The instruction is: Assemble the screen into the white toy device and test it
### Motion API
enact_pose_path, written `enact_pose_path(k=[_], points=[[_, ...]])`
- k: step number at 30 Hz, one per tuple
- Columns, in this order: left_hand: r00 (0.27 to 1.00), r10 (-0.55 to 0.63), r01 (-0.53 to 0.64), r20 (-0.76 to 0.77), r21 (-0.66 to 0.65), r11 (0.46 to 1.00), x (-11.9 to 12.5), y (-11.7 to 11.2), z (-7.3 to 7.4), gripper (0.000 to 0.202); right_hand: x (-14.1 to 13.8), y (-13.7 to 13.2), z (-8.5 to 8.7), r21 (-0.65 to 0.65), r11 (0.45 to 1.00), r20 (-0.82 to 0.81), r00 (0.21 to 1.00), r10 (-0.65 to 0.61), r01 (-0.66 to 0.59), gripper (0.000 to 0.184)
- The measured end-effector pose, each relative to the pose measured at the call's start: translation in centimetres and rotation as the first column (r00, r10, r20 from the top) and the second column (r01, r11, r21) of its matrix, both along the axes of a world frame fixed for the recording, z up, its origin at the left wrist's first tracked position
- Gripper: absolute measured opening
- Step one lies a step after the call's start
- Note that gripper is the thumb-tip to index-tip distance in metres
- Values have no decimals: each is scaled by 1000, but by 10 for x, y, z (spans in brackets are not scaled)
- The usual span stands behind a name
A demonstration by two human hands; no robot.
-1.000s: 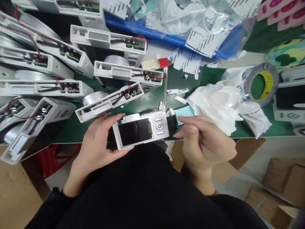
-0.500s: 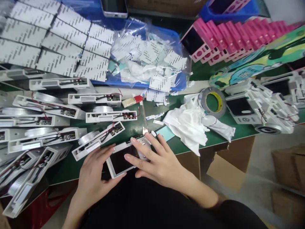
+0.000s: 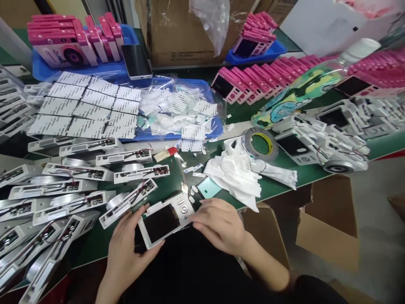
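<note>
A white toy camera (image 3: 186,210), its back with dark screen and round buttons facing up, is held tilted over the front edge of the bench. My left hand (image 3: 128,245) is closed around its left end, fingers along the far side and thumb along the near side. At the other end, my right hand (image 3: 220,223) has its fingers drawn together, with the tips at the camera's right edge beside the buttons. Just beyond lie a pale teal rectangular piece (image 3: 209,188) and small white oval pieces (image 3: 192,194).
Several open white camera bodies (image 3: 142,173) stand at left, more (image 3: 316,143) at right. A blue tray (image 3: 218,126) holds printed white stickers. White cloth (image 3: 234,173), a tape roll (image 3: 274,145), a brush (image 3: 166,154), a bottle (image 3: 300,93), a phone (image 3: 136,61) and pink cameras (image 3: 249,84) surround them.
My right hand has moved off the screen to the camera's right edge, and its spread fingers have drawn together. My left hand keeps its hold. The view has tilted up, showing more of the bench's back.
</note>
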State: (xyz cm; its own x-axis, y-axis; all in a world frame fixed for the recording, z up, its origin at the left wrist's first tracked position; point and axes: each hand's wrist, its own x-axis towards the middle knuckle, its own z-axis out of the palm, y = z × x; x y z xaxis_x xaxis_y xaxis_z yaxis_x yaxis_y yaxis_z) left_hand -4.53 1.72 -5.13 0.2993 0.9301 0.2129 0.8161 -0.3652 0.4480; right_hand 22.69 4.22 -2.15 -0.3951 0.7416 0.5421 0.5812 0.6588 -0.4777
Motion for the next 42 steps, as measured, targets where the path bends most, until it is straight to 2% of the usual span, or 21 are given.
enact_pose_path(k=[3, 6, 8, 10, 13, 17, 20, 22, 26, 29, 31, 32, 33, 35, 36, 39, 42], points=[[1000, 5, -5, 9, -41, 999, -2, 0, 1, 63, 24, 0, -7, -22, 972, 42, 972, -233, 234, 13], [1000, 9, -7, 28, -64, 998, -2, -1, 0, 67, 50, 4, -20, -42, 889, 129, 884, -448, 456, 23], [999, 20, -18, 30, -69, 997, -1, -1, -1, 69, 62, 7, -29, -42, 848, 184, 838, -513, 528, 28], [998, 29, -24, 54, -84, 996, 0, -2, -1, 74, 66, 7, -34, -35, 842, 209, 827, -521, 539, 33], [990, 52, -31, 130, -155, 987, 1, -5, -2, 83, 63, 6, -32, -37, 886, 226, 867, -444, 463, 38], [977, 102, -55, 186, -246, 968, 1, -8, -2, 87, 66, 8, -19, -143, 960, 365, 914, -176, 242, 45], [975, 111, -58, 195, -260, 964, 0, -9, -3, 89, 75, 17, -12, -210, 969, 517, 856, -3, 130, 58], [973, 114, -57, 203, -267, 962, 0, -10, -4, 90, 80, 24, -10, -228, 969, 548, 835, 50, 92, 53], [964, 129, -60, 232, -283, 957, 0, -12, -5, 93, 83, 35, -6, -256, 966, 530, 840, 115, 30, 42], [961, 130, -59, 243, -281, 958, 1, -12, -5, 94, 84, 40, -4, -315, 949, 390, 913, 122, 8, 43], [965, 124, -58, 233, -273, 960, 2, -13, -4, 94, 83, 40, -4, -377, 926, 172, 984, 50, 19, 45], [967, 123, -60, 222, -268, 961, 2, -13, -4, 93, 81, 39, -4, -427, 904, -1, 1000, -13, 11, 46], [970, 122, -65, 211, -259, 964, 3, -12, -4, 92, 78, 37, -5, -478, 878, -191, 978, -87, -15, 46], [973, 121, -73, 195, -237, 969, 4, -12, -4, 90, 70, 34, -5, -540, 836, -492, 842, -221, -95, 48], [974, 121, -76, 191, -225, 971, 4, -11, -4, 89, 64, 32, -5, -553, 823, -579, 770, -266, -132, 53], [978, 95, -61, 188, -176, 982, 6, -7, -2, 88, 48, 31, 0, -580, 777, -699, 639, -321, -244, 65], [983, 49, -23, 176, -145, 989, 7, -6, 5, 93, 35, 31, 9, -554, 648, -810, 518, -274, -523, 59]])
